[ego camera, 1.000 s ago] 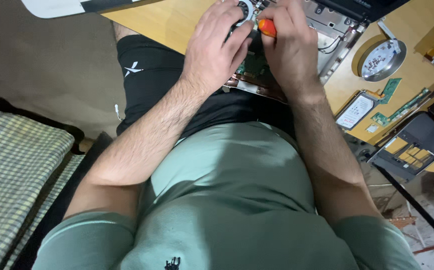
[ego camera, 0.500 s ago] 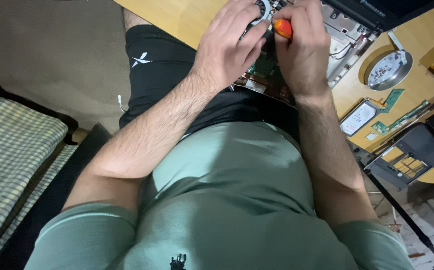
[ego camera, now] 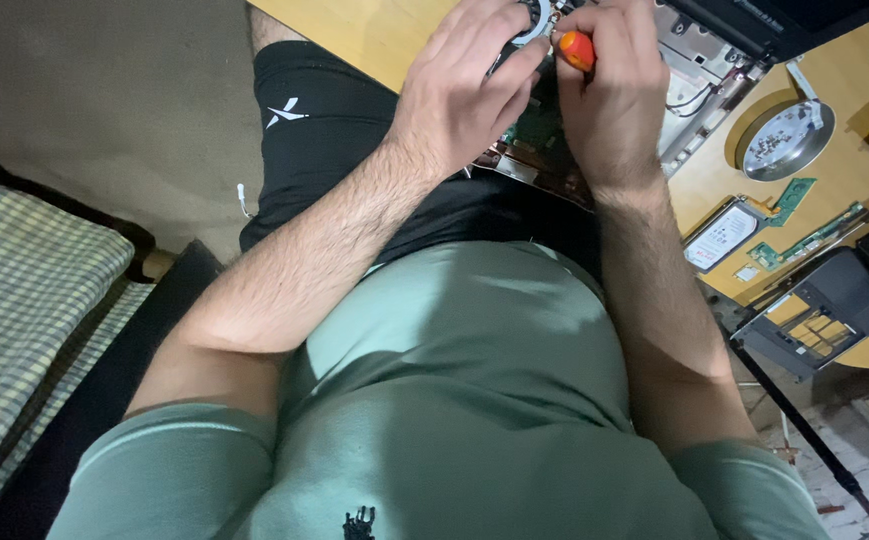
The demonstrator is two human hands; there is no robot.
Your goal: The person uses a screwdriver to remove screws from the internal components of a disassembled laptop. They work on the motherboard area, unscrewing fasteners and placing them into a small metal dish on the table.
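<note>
**Two hands work on an opened laptop at the tabletop edge**

The right hand (ego camera: 609, 105) is closed around a screwdriver with an orange-red handle (ego camera: 576, 48); the fingers wrap the handle, and its tip is hidden behind the hands, so I cannot tell what it touches. The left hand (ego camera: 464, 95) lies just beside it, fingers curled and resting on a round part with a pale ring, perhaps a fan (ego camera: 532, 22), at the top edge of the view. Whether these fingers pinch it or only press on it, I cannot tell.

Both hands are over an opened laptop chassis (ego camera: 694, 75) that lies on the yellow wooden tabletop (ego camera: 374, 30), near the person's lap. A green circuit board (ego camera: 539, 130) shows under the hands, and thin wires (ego camera: 689, 100) run across the grey metal frame.

To the right of the chassis, well apart from the hands, stands a round metal dish (ego camera: 784, 140) with small parts in it. Below the dish lies a hard drive (ego camera: 719, 235) with a white label, and near it narrow green circuit strips (ego camera: 804, 235). A dark plastic cover (ego camera: 819, 310) lies at the tabletop edge. The person wears a green shirt (ego camera: 454, 400) and black shorts (ego camera: 324, 130). A checked cloth (ego camera: 24, 300) is at the left.
</note>
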